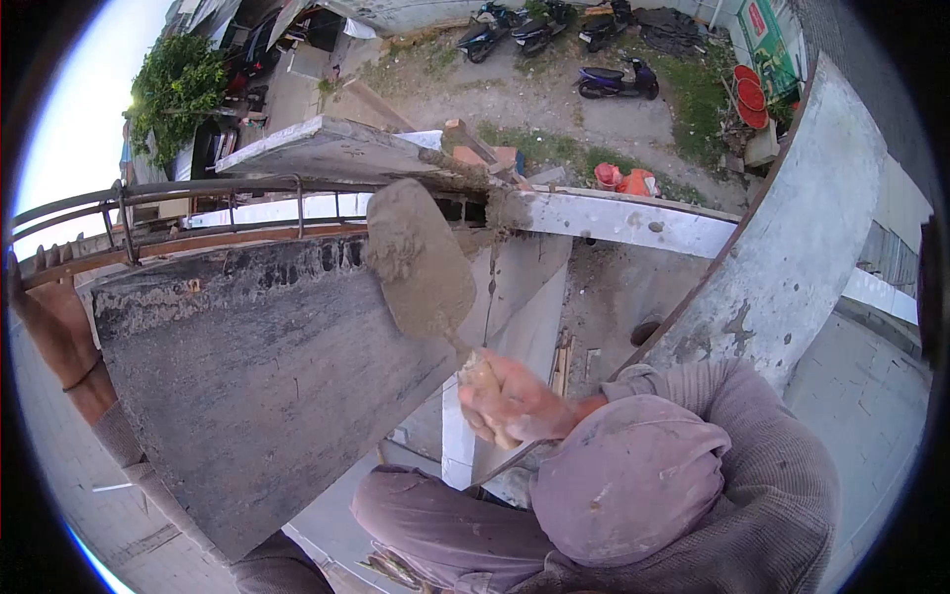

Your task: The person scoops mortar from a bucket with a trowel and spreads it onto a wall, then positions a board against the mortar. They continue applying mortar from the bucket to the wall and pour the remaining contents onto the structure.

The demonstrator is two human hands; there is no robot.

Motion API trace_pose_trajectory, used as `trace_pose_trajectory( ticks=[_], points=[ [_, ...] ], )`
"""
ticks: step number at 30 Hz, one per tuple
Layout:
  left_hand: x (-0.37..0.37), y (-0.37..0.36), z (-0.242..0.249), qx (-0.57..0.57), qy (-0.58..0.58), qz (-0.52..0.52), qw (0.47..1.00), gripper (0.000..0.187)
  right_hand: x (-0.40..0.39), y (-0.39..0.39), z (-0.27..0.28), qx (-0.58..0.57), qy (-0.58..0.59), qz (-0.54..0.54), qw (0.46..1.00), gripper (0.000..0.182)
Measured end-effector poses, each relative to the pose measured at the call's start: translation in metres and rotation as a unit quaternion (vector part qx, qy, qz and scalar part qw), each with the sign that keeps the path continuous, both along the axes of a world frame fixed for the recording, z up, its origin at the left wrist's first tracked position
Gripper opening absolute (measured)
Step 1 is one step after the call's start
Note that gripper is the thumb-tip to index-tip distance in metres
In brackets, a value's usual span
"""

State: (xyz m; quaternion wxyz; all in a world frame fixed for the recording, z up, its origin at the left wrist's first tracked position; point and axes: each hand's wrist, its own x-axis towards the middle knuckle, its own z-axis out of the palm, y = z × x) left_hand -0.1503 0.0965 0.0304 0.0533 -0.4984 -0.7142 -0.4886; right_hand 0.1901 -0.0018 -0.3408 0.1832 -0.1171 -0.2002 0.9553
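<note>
My right hand [510, 398] is closed around the handle of a trowel [457, 302]. Wet grey mortar [401, 233] lies heaped on its blade, mostly toward the far end and left side. The blade is above the right end of a dark grey board [267, 376] and close to a mortar-smeared joint [507, 210] in the white beam. At the far left, my left hand [49, 312] is by the steel reinforcing bars [213, 247], its fingers hooked at the lower bar. Part of that grip is hidden.
A white-painted beam [633, 220] runs across beyond the trowel. A curved concrete edge [792, 228] rises at right. My knee [633, 480] is close below my right hand. Far below, a yard holds several motorbikes [618, 79], red baskets [750, 94] and a tree [178, 89].
</note>
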Motion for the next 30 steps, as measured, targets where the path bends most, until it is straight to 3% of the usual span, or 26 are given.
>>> trace_pose_trajectory(
  ticks=[2, 4, 5, 6, 7, 8, 10, 11, 13, 14, 16, 19, 20, 21, 23, 24, 25, 27, 28, 29, 30],
  points=[
    [0.004, -0.001, 0.001, -0.01, -0.029, 0.015, 0.999, 0.103, 0.004, 0.01, -0.009, -0.005, 0.023, 0.025, 0.999, 0.02],
    [0.001, -0.003, 0.002, -0.007, -0.036, 0.02, 0.999, 0.102, 0.003, 0.015, -0.03, 0.067, 0.061, -0.205, 0.975, 0.022],
    [-0.001, -0.004, 0.003, -0.001, -0.04, 0.017, 0.999, 0.1, 0.007, 0.023, -0.036, 0.068, 0.059, -0.199, 0.976, 0.022],
    [0.0, -0.005, 0.002, 0.001, -0.042, 0.022, 0.999, 0.1, 0.012, 0.034, -0.042, 0.227, -0.079, -0.283, 0.928, 0.022],
    [0.004, -0.006, 0.001, -0.004, -0.035, 0.014, 0.999, 0.102, 0.017, 0.044, -0.047, 0.375, -0.21, -0.353, 0.831, 0.021],
    [0.008, -0.006, 0.0, -0.01, -0.027, 0.005, 1.0, 0.103, 0.019, 0.05, -0.06, 0.378, -0.21, -0.35, 0.831, 0.021],
    [0.002, -0.004, -0.001, 0.01, -0.031, 0.008, 0.999, 0.103, 0.014, 0.056, -0.104, 0.531, -0.353, -0.361, 0.681, 0.024],
    [0.002, -0.005, -0.001, 0.015, -0.032, 0.009, 0.999, 0.103, 0.008, 0.063, -0.125, 0.535, -0.352, -0.361, 0.678, 0.024],
    [0.004, -0.007, -0.003, 0.025, 0.0, 0.001, 1.0, 0.093, 0.001, 0.077, -0.155, 0.687, -0.376, -0.28, 0.556, 0.028],
    [0.002, -0.007, -0.003, 0.029, -0.002, 0.0, 1.0, 0.093, 0.002, 0.076, -0.163, 0.69, -0.376, -0.281, 0.552, 0.028],
    [-0.006, -0.008, -0.002, -0.002, -0.008, -0.049, 0.999, 0.086, 0.008, 0.065, -0.166, 0.636, -0.464, -0.162, 0.595, 0.034],
    [-0.012, -0.01, 0.015, -0.016, -0.054, 0.035, 0.998, 0.08, 0.032, 0.06, -0.15, 0.611, -0.462, -0.208, 0.608, 0.03],
    [0.02, -0.008, 0.003, 0.003, -0.043, -0.038, 0.998, 0.07, 0.04, 0.059, -0.152, 0.609, -0.464, -0.212, 0.607, 0.03],
    [0.012, -0.002, 0.004, 0.004, -0.044, -0.042, 0.998, 0.07, 0.049, 0.059, -0.154, 0.62, -0.466, -0.198, 0.599, 0.03],
    [-0.02, -0.003, 0.01, -0.01, -0.033, 0.049, 0.998, 0.059, 0.066, 0.056, -0.155, 0.635, -0.464, -0.176, 0.592, 0.029],
    [-0.033, -0.005, 0.015, -0.028, -0.031, -0.017, 0.999, 0.06, 0.07, 0.06, -0.154, 0.611, -0.483, -0.176, 0.603, 0.03],
    [-0.056, -0.02, 0.024, -0.029, -0.029, -0.018, 0.999, 0.06, 0.074, 0.06, -0.154, 0.581, -0.502, -0.178, 0.615, 0.03],
    [-0.095, -0.054, 0.041, -0.129, 0.104, -0.007, 0.986, 0.069, 0.081, 0.063, -0.16, 0.57, -0.517, -0.156, 0.619, 0.031],
    [-0.025, -0.03, 0.021, 0.039, -0.119, 0.005, 0.992, 0.07, 0.085, 0.067, -0.164, 0.563, -0.533, -0.134, 0.617, 0.032],
    [-0.027, -0.021, 0.018, 0.037, -0.119, 0.005, 0.992, 0.07, 0.09, 0.067, -0.165, 0.562, -0.533, -0.133, 0.618, 0.032],
    [-0.03, -0.015, 0.015, -0.058, 0.017, 0.121, 0.991, 0.077, 0.094, 0.069, -0.166, 0.577, -0.526, -0.13, 0.611, 0.033]
  ],
)
